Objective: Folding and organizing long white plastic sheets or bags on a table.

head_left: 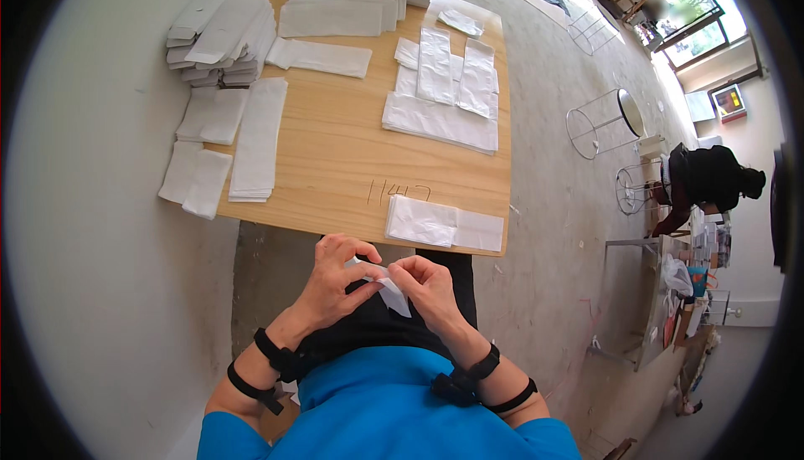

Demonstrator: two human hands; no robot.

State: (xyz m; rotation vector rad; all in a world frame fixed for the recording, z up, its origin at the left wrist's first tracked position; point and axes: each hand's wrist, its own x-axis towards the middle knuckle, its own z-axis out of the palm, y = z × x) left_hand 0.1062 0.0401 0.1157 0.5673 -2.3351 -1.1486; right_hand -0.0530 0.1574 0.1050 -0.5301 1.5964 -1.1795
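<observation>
Just off the near edge of the table, over my lap, both hands hold a small folded piece of white paper (395, 301). My left hand (329, 282) has its fingers curled and pinches the paper's left side between thumb and fingers. Opposite it, my right hand (431, 294) pinches the upper right edge with thumb and forefinger. The paper hangs downward, and my fingers cover part of it. Closest on the tabletop is a stack of flat white paper sleeves (423, 221) at the near right corner.
On the wooden table (335, 142), piles of white paper strips (222, 33) line the left side. More white sleeves (440, 125) lie at the right. Wire-framed stools (630, 113) stand on the concrete floor. Another person (712, 175) bends over a cluttered side table (649, 309).
</observation>
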